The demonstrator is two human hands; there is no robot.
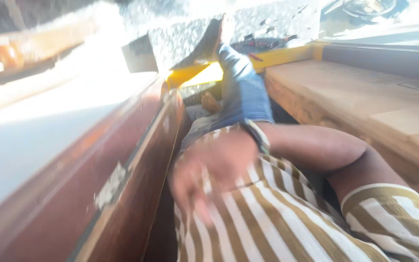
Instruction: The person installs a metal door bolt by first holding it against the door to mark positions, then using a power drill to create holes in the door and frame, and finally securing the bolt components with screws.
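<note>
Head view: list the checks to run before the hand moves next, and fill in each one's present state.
1. Right hand empty: ok, fingers spread, nothing seen in it.
2. Hand sharp enough to judge: not ok, it is blurred.
3. Left hand in view: not ok.
4. Hand apart from the brown wooden panel: cannot tell, the two are close.
5. Wristband on the wrist: ok.
6. Cardboard box apart from the hand: ok.

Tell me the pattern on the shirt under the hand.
Olive-brown and white stripes on the shirt, seen in the head view.
</note>
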